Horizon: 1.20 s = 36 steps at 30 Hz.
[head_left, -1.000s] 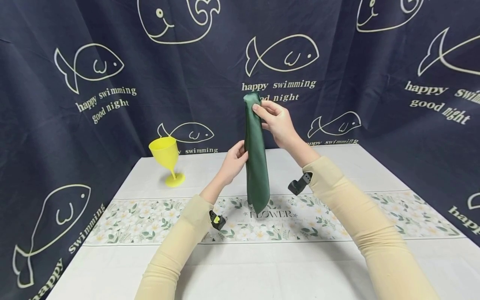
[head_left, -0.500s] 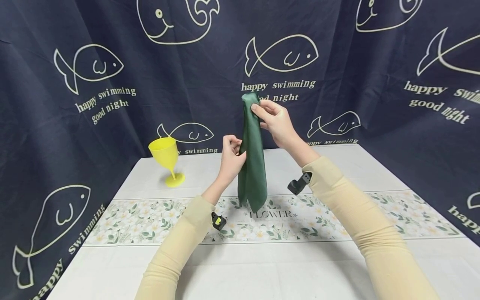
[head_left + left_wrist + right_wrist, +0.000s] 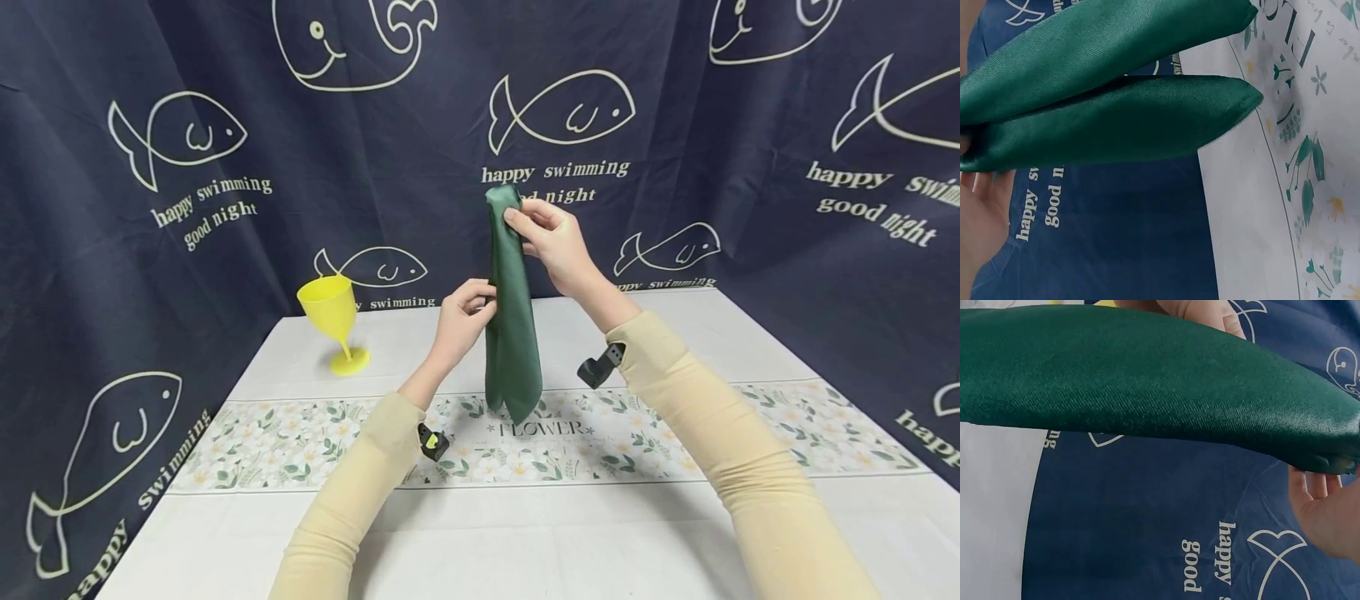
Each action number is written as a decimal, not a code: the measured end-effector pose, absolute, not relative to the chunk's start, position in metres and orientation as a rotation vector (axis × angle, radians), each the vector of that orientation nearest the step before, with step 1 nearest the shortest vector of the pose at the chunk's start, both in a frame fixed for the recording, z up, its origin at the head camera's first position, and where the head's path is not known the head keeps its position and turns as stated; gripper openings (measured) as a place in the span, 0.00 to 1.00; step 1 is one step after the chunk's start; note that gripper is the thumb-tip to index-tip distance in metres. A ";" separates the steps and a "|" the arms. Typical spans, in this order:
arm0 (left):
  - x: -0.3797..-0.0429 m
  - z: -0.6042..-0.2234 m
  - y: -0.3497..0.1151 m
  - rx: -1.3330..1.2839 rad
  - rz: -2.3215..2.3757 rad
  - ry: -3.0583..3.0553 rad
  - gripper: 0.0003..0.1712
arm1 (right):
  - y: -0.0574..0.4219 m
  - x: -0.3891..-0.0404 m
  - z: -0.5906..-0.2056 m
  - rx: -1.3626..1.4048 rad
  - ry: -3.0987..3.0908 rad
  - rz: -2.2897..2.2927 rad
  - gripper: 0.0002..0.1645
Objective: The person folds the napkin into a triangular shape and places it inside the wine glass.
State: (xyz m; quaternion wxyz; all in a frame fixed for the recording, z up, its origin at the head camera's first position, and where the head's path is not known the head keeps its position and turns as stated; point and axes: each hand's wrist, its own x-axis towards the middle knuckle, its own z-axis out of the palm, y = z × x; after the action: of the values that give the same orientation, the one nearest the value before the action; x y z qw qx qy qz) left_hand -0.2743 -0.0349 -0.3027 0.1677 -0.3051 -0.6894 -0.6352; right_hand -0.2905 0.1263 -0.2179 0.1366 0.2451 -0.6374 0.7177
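Note:
A shiny green necktie, folded over, hangs upright above the table. Its top bend is pinched between thumb and fingers of my right hand. Lower down, my left hand holds the tie's left edge, thumb in front. Two tails of the tie spread slightly apart in the left wrist view, one ending in a point. In the right wrist view the tie's broad face hides part of the left hand, while the right hand shows at its gathered end.
A yellow goblet stands at the table's back left. The white tablecloth carries a floral band across its middle. Dark blue curtains with fish drawings enclose the back and sides.
The left hand shifted a little left, pulling the tie's tails apart, then came back right. Now the tails hang slightly spread. The right hand keeps its grip, almost still.

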 end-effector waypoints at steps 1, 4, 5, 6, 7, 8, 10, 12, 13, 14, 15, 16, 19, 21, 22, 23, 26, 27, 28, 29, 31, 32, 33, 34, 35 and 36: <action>-0.274 -0.303 -0.035 -0.871 -1.795 -1.976 0.09 | 0.127 -0.291 -0.218 0.707 -1.846 2.069 0.05; -0.271 -0.303 -0.036 -0.884 -1.783 -2.009 0.12 | 0.127 -0.293 -0.220 0.686 -1.853 2.032 0.05; -0.272 -0.305 -0.035 -0.878 -1.783 -2.015 0.13 | 0.127 -0.294 -0.220 0.677 -1.857 2.015 0.05; -0.273 -0.306 -0.035 -0.871 -1.777 -2.019 0.13 | 0.128 -0.295 -0.221 0.664 -1.859 1.998 0.05; -0.274 -0.308 -0.034 -0.861 -1.761 -2.023 0.14 | 0.127 -0.295 -0.221 0.650 -1.862 1.980 0.05; -0.275 -0.310 -0.033 -0.852 -1.741 -2.024 0.14 | 0.127 -0.296 -0.222 0.637 -1.863 1.961 0.05; -0.280 -0.314 -0.029 -0.829 -1.678 -2.032 0.16 | 0.127 -0.297 -0.223 0.611 -1.860 1.926 0.06; -0.280 -0.315 -0.025 -0.807 -1.613 -2.040 0.18 | 0.127 -0.298 -0.224 0.586 -1.847 1.906 0.08; -0.281 -0.315 -0.023 -0.802 -1.589 -2.042 0.19 | 0.127 -0.298 -0.224 0.576 -1.840 1.899 0.08; -0.281 -0.315 -0.021 -0.796 -1.564 -2.044 0.20 | 0.127 -0.298 -0.224 0.568 -1.832 1.898 0.09; -0.281 -0.315 -0.020 -0.796 -1.544 -2.044 0.20 | 0.127 -0.298 -0.225 0.559 -1.827 1.896 0.10; -0.280 -0.315 -0.019 -0.799 -1.535 -2.040 0.19 | 0.127 -0.298 -0.225 0.554 -1.823 1.897 0.11; -0.280 -0.315 -0.017 -0.808 -1.511 -2.034 0.16 | 0.126 -0.298 -0.226 0.539 -1.815 1.916 0.11; -0.281 -0.316 -0.018 -0.825 -1.531 -2.032 0.14 | 0.127 -0.299 -0.227 0.537 -1.821 1.937 0.11; -0.282 -0.316 -0.019 -0.830 -1.550 -2.036 0.14 | 0.128 -0.299 -0.227 0.537 -1.825 1.951 0.11; -0.282 -0.317 -0.019 -0.832 -1.572 -2.043 0.13 | 0.128 -0.299 -0.227 0.538 -1.830 1.967 0.10; -0.285 -0.319 -0.022 -0.830 -1.643 -2.064 0.14 | 0.130 -0.298 -0.225 0.553 -1.848 2.007 0.09; -0.286 -0.320 -0.023 -0.828 -1.680 -2.067 0.14 | 0.131 -0.298 -0.225 0.558 -1.850 2.019 0.08; -0.286 -0.320 -0.024 -0.819 -1.707 -2.073 0.14 | 0.131 -0.297 -0.224 0.562 -1.854 2.024 0.08; -0.287 -0.321 -0.024 -0.807 -1.731 -2.075 0.14 | 0.131 -0.297 -0.223 0.567 -1.855 2.028 0.07; -0.288 -0.323 -0.024 -0.783 -1.778 -2.072 0.14 | 0.132 -0.296 -0.222 0.573 -1.851 2.034 0.07; -0.287 -0.323 -0.024 -0.772 -1.799 -2.063 0.14 | 0.132 -0.296 -0.222 0.575 -1.846 2.040 0.07; -0.287 -0.324 -0.023 -0.761 -1.801 -2.059 0.14 | 0.132 -0.296 -0.222 0.578 -1.839 2.047 0.06; -0.288 -0.325 -0.023 -0.753 -1.801 -2.052 0.13 | 0.131 -0.296 -0.222 0.582 -1.831 2.054 0.06; -0.287 -0.326 -0.022 -0.752 -1.810 -2.038 0.14 | 0.131 -0.296 -0.222 0.590 -1.818 2.075 0.07; -0.287 -0.327 -0.022 -0.759 -1.821 -2.022 0.14 | 0.131 -0.296 -0.222 0.596 -1.806 2.092 0.08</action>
State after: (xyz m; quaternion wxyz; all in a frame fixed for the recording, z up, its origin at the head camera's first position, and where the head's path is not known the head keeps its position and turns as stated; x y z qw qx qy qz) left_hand -0.2872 -0.0216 -0.3267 0.1577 -0.2652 -0.7068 -0.6366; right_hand -0.2958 0.1313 -0.2215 0.1565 0.2082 -0.6309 0.7308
